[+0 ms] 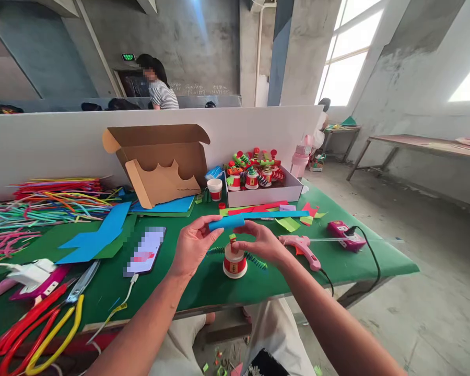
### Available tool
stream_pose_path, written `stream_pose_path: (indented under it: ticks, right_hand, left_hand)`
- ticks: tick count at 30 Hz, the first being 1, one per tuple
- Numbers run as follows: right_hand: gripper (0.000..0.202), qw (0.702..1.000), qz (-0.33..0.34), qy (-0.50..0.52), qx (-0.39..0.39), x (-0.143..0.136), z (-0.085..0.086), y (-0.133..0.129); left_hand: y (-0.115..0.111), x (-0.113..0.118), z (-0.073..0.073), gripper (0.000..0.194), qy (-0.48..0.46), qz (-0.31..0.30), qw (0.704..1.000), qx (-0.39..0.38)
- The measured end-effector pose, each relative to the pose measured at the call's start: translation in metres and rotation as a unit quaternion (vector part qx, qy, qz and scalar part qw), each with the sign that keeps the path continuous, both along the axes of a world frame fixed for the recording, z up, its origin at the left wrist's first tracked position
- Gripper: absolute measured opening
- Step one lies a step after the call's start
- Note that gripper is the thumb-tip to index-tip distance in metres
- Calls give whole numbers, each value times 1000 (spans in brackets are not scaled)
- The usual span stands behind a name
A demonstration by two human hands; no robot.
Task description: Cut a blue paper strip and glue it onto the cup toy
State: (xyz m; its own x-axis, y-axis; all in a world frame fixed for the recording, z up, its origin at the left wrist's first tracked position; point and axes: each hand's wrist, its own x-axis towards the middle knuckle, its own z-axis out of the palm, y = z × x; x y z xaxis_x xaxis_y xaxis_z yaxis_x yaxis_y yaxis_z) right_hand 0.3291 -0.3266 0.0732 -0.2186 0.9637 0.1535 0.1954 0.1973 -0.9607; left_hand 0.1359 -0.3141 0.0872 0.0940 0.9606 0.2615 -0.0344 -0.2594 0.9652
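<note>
Between my two hands is a rolled blue paper strip (230, 222), held above a paper-cup figure. My left hand (194, 243) pinches its left end between thumb and fingers. At the other end, my right hand (260, 241) grips the roll, its lower fingers close to the top of the figure. The red and white paper cup (235, 265) stands upside down on the table, with green coiled arms out to both sides and a small red-and-green piece on top. A pink glue gun (302, 250) lies just right of my right hand.
Finished cup figures (258, 175) fill a white box (264, 197) at the back. An open cardboard box (164, 167), pipe cleaners (58, 203), blue paper (97, 235), a phone (144, 253) and scissors (43, 318) lie leftward. A pink power strip (344, 235) trails a cord at right.
</note>
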Motion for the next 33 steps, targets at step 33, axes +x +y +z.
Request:
stream_pose_path:
  ticks: [33]
  right_hand:
    - [37,984,-22,151,-89,-19,-23,-3]
  left_hand:
    - [-1,0,-31,18,126,3,973,193]
